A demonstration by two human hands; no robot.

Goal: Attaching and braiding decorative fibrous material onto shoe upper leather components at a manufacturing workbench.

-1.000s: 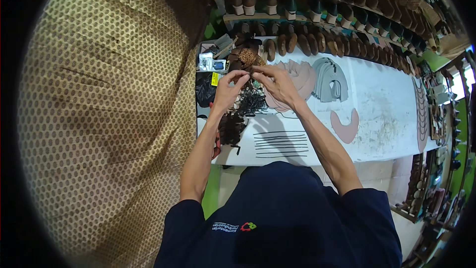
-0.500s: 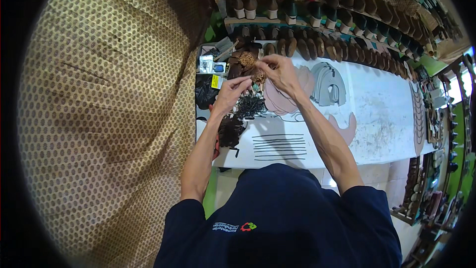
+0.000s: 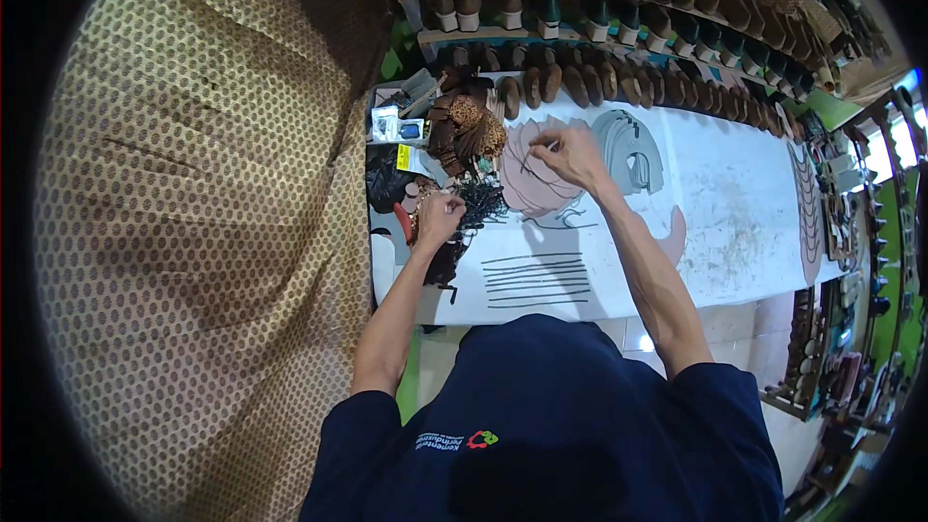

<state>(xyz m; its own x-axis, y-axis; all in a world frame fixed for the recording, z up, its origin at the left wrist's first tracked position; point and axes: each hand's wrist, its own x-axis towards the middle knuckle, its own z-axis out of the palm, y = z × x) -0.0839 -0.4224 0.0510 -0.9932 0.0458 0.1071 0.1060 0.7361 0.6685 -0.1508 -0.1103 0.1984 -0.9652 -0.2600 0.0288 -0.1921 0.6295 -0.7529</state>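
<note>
My right hand (image 3: 572, 157) is raised over the fanned pink pieces (image 3: 527, 179), its thumb and fingertips pinched on what looks like a thin dark strip. Lower and to the left, my left hand (image 3: 440, 217) is closed, with curled fingers; whatever they hold is hidden. It is between a red-handled tool (image 3: 403, 219) and a tangle of black strips (image 3: 483, 201). Several thin dark strips (image 3: 536, 280) lie in parallel rows on the white tabletop near me. Brown and leopard-patterned pieces (image 3: 469, 126) are heaped beyond my left hand.
Grey curved pieces (image 3: 628, 150) lie right of the pink ones. A black plastic bag (image 3: 385, 179) and small packets (image 3: 398, 126) crowd the table's left end. Shelves of shoes (image 3: 599, 24) line the back; a patterned curtain (image 3: 213, 232) hangs at the left.
My hands have moved apart from near the leopard-patterned pieces. The left came down toward me beside the red-handled tool; the right shifted right over the pink pieces. The view moved slightly.
</note>
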